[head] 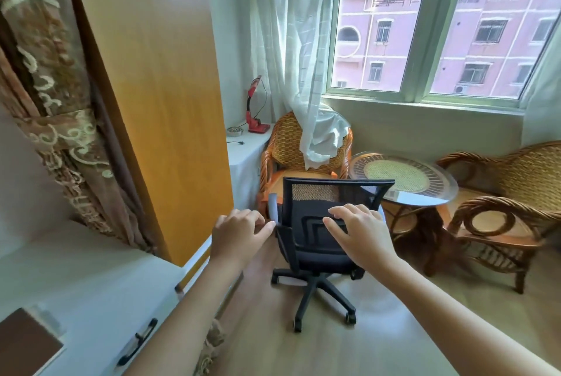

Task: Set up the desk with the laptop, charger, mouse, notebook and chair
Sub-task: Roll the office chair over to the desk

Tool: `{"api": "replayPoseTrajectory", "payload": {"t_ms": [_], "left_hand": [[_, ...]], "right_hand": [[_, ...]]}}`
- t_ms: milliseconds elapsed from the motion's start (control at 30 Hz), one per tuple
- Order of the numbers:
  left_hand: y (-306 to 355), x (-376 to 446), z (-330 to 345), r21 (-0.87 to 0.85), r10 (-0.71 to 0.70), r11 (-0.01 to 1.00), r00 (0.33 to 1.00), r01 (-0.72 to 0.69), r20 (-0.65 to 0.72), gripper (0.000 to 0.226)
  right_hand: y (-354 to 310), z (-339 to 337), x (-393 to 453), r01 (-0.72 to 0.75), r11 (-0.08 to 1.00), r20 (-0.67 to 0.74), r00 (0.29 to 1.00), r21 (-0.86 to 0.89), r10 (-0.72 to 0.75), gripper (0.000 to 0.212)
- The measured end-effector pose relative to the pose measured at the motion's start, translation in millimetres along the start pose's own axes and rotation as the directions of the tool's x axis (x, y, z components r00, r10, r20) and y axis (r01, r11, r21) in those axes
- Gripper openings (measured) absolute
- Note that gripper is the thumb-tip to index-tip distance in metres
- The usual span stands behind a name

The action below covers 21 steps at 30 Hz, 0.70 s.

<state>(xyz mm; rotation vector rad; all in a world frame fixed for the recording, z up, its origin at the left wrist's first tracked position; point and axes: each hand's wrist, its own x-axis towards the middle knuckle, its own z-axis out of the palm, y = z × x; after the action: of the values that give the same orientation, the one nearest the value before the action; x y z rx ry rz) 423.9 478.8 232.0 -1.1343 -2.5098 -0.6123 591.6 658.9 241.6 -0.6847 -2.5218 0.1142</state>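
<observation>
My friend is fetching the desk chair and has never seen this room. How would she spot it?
Below the window stand two wicker armchairs and a round glass-topped table. The office chair stands just in front of them: the only black one, mesh-backed, on a wheeled base.

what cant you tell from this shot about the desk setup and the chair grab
Head view only:
- Desk: cut off by the left and bottom edges; no laptop, charger or mouse shows.
- Office chair: the hands cover its armrests, so contact is unclear.
- Left hand and right hand: open, palms hidden.

chair (321, 223) seat: partly behind right hand (361, 231) | brown notebook (25, 342): cut by left edge
</observation>
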Motion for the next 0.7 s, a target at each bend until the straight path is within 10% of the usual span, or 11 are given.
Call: {"api": "replayPoseTrajectory", "payload": {"t_ms": [700], "left_hand": [[100.5,169.8,143.5,-0.006,-0.142,0.99,0.981,0.144,0.136,0.04]], "right_hand": [[205.1,74.9,129.2,-0.02,1.0,0.165,0.986,-0.013,0.022,0.045]]}}
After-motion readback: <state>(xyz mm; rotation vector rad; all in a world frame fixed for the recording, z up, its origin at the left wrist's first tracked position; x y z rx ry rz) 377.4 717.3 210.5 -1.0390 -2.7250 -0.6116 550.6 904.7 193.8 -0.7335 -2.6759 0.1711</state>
